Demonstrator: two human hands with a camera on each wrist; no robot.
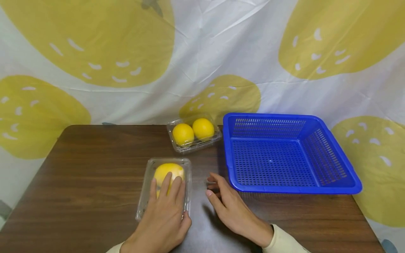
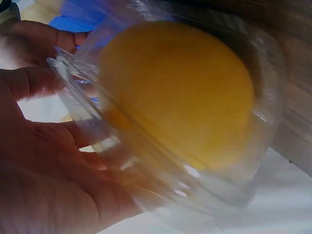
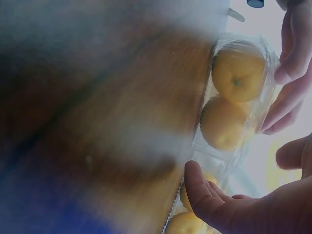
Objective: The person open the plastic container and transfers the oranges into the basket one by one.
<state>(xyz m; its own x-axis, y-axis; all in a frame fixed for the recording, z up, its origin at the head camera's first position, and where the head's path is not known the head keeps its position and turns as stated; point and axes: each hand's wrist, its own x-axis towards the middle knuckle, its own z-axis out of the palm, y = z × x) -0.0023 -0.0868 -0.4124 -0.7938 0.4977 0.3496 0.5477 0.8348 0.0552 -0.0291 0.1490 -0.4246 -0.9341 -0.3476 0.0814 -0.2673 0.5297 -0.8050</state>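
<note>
My left hand rests from above on a clear plastic clamshell box, its fingers fairly straight and spread over the lid. Inside are two yellow-orange fruits that look like oranges; one is partly covered by the fingers in the head view. The left wrist view shows one orange up close through the plastic, with the palm beside the box rim. To the right of this box, my right hand hovers over the table, fingers loosely bent and holding nothing. Its fingertips point toward the box, apart from it.
A second clear box with two similar fruits stands farther back. On the right sits a blue perforated plastic basket, nothing in it. The brown wooden table ends against a hanging cloth printed with yellow shapes.
</note>
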